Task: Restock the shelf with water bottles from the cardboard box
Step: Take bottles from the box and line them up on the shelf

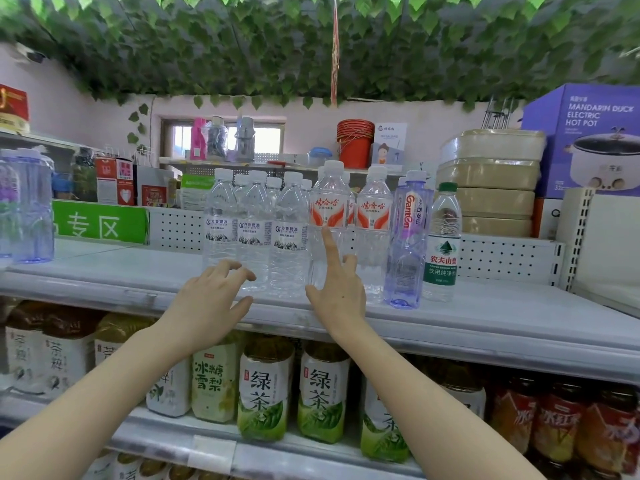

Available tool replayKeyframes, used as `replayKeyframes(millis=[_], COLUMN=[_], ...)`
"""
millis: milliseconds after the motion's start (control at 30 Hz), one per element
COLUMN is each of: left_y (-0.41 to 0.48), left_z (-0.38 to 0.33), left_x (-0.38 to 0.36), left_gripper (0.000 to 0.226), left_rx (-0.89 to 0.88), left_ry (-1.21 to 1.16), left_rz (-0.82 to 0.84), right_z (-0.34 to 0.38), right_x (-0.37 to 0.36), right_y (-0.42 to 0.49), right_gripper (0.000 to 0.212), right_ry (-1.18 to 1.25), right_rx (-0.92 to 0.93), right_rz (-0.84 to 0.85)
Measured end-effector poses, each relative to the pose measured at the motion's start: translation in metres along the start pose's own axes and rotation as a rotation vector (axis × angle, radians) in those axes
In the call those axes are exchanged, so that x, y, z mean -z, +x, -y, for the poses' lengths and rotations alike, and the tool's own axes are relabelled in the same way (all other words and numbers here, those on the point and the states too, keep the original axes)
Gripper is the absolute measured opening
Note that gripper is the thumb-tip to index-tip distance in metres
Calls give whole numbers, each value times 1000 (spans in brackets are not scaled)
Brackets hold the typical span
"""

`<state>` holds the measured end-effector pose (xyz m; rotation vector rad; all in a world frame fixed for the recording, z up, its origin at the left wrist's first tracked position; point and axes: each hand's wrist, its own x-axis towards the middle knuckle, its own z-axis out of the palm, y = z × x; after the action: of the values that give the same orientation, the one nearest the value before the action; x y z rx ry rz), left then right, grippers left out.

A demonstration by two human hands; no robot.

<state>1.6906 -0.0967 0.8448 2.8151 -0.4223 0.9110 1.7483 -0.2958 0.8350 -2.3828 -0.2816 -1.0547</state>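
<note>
Top shelf [485, 308], grey metal, with a perforated back panel. Stock is grouped near the middle of its front edge:
- Three clear water bottles with blue-and-white labels [254, 233] in the front row, further white-capped bottles ranked behind them.
- Two clear bottles with red-and-white labels [327, 216], set just right of the first group.
- One tall violet-tinted bottle [408, 237], closest to the front edge, touching or nearly touching its neighbours.
- One green-labelled bottle [443, 244] at the right end of the row.
- Large tinted water jugs [26, 206] at the shelf's left end, well apart from the row.

Left hand [207, 306]: raised over the front edge, fingers spread and curled, fingertips just before the base of the blue-labelled bottles; contact cannot be told. Nothing is held.

Right hand [337, 289]: raised over the front edge, fingers spread, the index finger extended upward against the front red-labelled bottle; thumb held out to the side. Nothing is gripped.

Lower shelf [311, 459]: large green tea bottles [263, 386] at the middle, red-labelled drink bottles [561, 420] toward the right end.

The cardboard box is not seen.
</note>
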Motion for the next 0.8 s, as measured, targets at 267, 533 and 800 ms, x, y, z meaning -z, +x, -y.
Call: replayKeyframes(millis=[267,533,800], left_y=[-6,-9,-8], left_z=[4,9,5], left_x=[5,11,16], left_gripper=[37,37,38], left_rx=[16,24,13], left_ry=[-1,20,30], left_rz=[-9,-6,-4], right_z=[-7,-5,-5], right_x=[-3,-2,0], right_y=[5,2,2], right_gripper=[108,105,104], right_ry=[-16,-92,-163], right_rx=[-26,-42,-41], right_rz=[-3,9,30])
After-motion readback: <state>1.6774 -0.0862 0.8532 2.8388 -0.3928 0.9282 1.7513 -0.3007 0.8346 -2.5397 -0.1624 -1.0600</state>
